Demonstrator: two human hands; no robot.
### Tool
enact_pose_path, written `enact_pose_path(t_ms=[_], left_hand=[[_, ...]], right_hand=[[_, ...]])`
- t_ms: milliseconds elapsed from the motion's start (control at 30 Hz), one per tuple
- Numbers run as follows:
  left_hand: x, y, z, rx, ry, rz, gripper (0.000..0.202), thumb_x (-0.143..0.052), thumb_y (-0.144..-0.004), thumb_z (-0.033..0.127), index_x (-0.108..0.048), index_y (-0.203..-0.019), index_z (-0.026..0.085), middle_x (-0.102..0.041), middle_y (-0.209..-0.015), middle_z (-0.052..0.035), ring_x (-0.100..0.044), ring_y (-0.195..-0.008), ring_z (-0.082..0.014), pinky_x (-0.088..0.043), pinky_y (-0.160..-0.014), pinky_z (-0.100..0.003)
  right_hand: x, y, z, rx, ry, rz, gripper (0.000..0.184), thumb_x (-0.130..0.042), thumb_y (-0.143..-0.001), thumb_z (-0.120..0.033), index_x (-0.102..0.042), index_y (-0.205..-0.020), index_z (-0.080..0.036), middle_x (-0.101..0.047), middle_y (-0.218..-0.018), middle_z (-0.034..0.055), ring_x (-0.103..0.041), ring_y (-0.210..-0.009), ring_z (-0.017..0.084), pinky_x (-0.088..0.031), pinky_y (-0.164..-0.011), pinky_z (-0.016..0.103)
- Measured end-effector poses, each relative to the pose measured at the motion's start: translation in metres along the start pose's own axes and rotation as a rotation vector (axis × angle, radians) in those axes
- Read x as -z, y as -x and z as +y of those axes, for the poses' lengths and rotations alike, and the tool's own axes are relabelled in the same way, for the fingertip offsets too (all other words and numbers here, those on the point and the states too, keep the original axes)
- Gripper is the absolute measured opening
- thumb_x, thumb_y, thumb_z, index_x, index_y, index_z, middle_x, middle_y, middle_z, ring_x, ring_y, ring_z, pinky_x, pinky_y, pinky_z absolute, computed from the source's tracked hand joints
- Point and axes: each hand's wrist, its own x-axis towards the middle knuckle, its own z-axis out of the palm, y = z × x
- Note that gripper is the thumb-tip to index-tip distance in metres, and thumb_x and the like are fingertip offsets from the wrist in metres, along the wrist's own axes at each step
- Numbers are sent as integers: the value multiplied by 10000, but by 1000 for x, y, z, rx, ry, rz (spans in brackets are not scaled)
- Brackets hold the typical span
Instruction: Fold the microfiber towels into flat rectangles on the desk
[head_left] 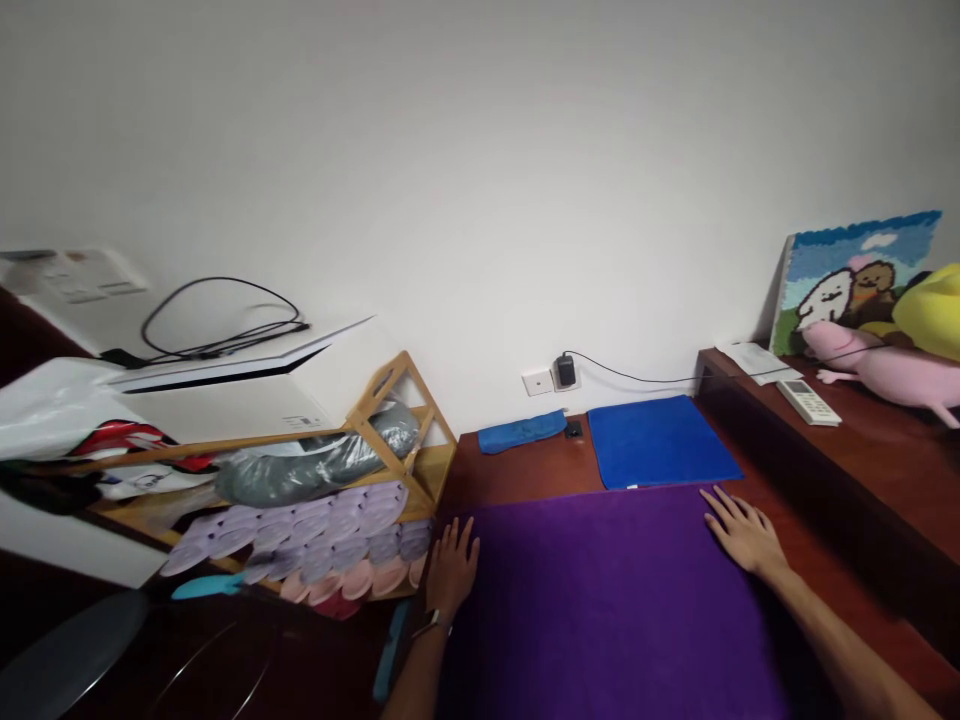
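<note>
one matte, straight-edged purple cloth (600,590) | left hand (452,565), right hand (744,532): palms down

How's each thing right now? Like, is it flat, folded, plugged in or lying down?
Left hand: open, at the purple cloth's left edge
Right hand: open, at its far right corner
Purple cloth: spread out
Square blue cloth: flat
Small blue cloth: in a narrow strip
Charger: plugged in
Remote: lying buttons up
Pink toy: lying down
</note>
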Motion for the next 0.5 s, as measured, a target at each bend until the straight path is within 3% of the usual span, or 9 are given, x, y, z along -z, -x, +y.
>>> enact_pose_path(t_ms=[67,167,267,300,367,433,500], left_hand=[[2,-2,0,-16,-37,19,555,-422,-1011,378,-577,-1500,168,-543,-1584,-179,-487,-1480,-345,-378,-1206,-548],[13,1,7,-47,-66,86,546,-405,-1004,341,-612,-1454,113,-576,-1543,-209,-522,-1442,-364,-383,-1200,-569],[25,17,45,-50,5,211,497,-389,-998,288,-676,-1338,65,-640,-1445,-234,-561,-1386,-370,-419,-1180,-563],[28,27,69,-65,62,239,468,-385,-1000,267,-696,-1293,74,-668,-1395,-225,-583,-1355,-359,-443,-1164,-548],[28,57,137,-163,227,225,394,-400,-1000,216,-725,-1216,164,-729,-1259,-150,-654,-1227,-301,-507,-1101,-496],[22,99,223,-358,408,90,368,-427,-990,165,-728,-1189,237,-751,-1163,-99,-686,-1109,-262,-546,-1021,-455],[9,143,315,-548,566,-24,249,-557,-968,259,-752,-1120,284,-755,-1034,-106,-692,-995,-281,-560,-939,-463]], right_hand=[[5,-12,9,16,101,-49,590,-424,-940,-645,-579,-1474,-450,-470,-1654,-33,-444,-1474,346,-281,-1219,655],[11,-31,26,11,67,-98,606,-344,-946,-684,-595,-1454,-468,-492,-1637,-38,-477,-1446,354,-363,-1179,625],[10,-42,41,-13,-47,-41,600,-331,-955,-655,-612,-1445,-453,-458,-1659,-37,-500,-1441,333,-397,-1174,578],[9,-43,43,-21,-63,-20,589,-338,-955,-651,-635,-1422,-451,-461,-1656,-40,-504,-1439,332,-400,-1174,575],[7,-43,44,-37,-70,-16,559,-356,-953,-646,-691,-1355,-451,-512,-1618,-52,-508,-1433,332,-395,-1183,563],[7,-42,41,-55,-79,-41,548,-360,-955,-634,-717,-1327,-447,-559,-1578,-61,-497,-1439,331,-372,-1204,555],[8,-42,39,-73,-106,-60,549,-361,-957,-613,-715,-1340,-438,-567,-1572,-64,-480,-1452,333,-340,-1225,560]])
